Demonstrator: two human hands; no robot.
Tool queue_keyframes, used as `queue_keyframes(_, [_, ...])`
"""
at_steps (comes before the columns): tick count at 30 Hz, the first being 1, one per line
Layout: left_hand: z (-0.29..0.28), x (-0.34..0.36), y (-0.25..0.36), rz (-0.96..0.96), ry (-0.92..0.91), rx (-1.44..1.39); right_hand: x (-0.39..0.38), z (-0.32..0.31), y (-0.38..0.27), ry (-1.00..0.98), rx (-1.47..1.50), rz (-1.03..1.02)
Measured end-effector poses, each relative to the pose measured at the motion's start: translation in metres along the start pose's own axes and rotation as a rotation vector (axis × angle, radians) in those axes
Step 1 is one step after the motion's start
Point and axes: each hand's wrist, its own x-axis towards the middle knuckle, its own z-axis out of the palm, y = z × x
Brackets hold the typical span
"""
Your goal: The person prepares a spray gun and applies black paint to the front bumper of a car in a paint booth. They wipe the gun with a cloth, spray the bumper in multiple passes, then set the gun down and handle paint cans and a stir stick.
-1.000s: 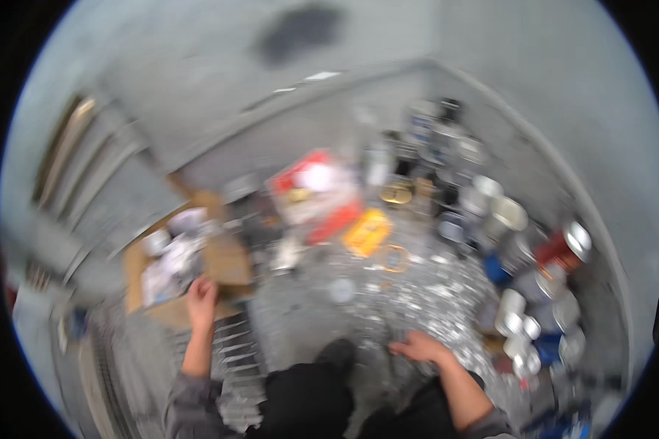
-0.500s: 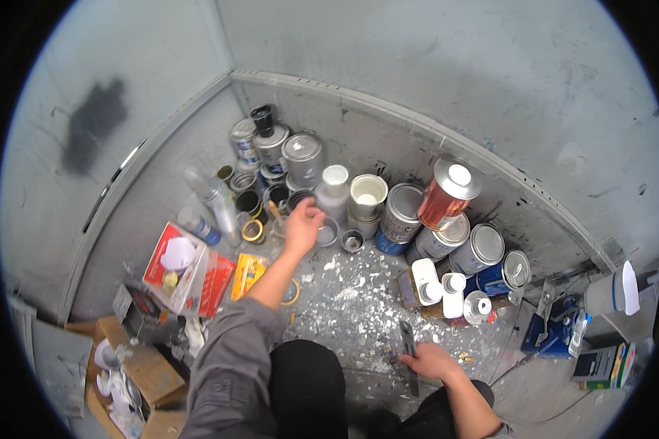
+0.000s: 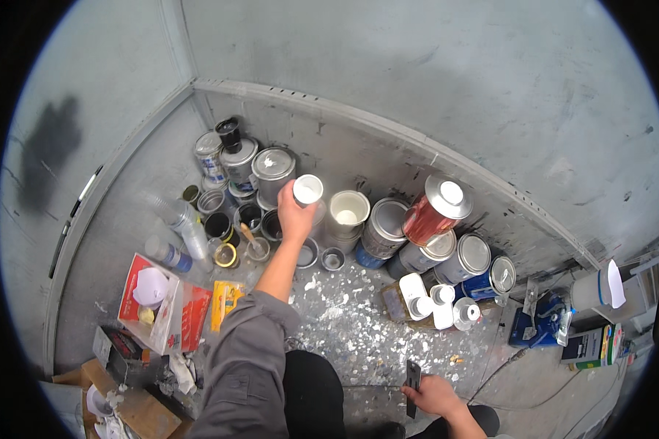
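My left hand (image 3: 297, 219) is closed around a small white cup (image 3: 308, 189) with a white inside, in front of a grey lidded paint can (image 3: 274, 164). Below the cup, the hand partly hides a pale container. To its right stands an open white pail (image 3: 349, 210). Low in the picture, my right hand (image 3: 436, 396) grips a flat dark scraper (image 3: 413, 378), held upright over the paint-spattered floor. Two small grey cups, one (image 3: 307, 253) beside my left forearm and another (image 3: 333, 259) to its right, sit on the floor.
Paint cans (image 3: 385, 221) line the wall, with a red can (image 3: 438, 210) stacked on top. White-capped bottles (image 3: 419, 305) stand before them. On the left are clear plastic cups (image 3: 194, 238), a red-and-white box (image 3: 164, 304) and a cardboard box (image 3: 145, 415). A blue tray (image 3: 540, 326) lies right.
My left hand has reached farther from me and closed around the white cup. The right hand keeps the scraper. The whole view has shifted somewhat.
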Motion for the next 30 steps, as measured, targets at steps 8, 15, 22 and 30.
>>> queue_keyframes(8, [-0.278,-0.182,0.058,-0.299,-0.017,-0.276,0.067,0.008,0.014,-0.029,0.233,-0.123])
queue_keyframes(15, [-0.596,-0.306,0.092,-0.319,0.611,0.554,0.155,0.068,0.056,0.254,0.964,-0.286])
queue_keyframes(22, [-0.799,-0.422,-0.03,-0.581,1.055,0.591,0.146,0.051,0.033,0.242,0.616,-0.184])
queue_keyframes(30, [-0.271,-0.143,0.048,-0.292,-0.252,-0.232,0.102,0.011,0.004,0.37,0.459,-0.238])
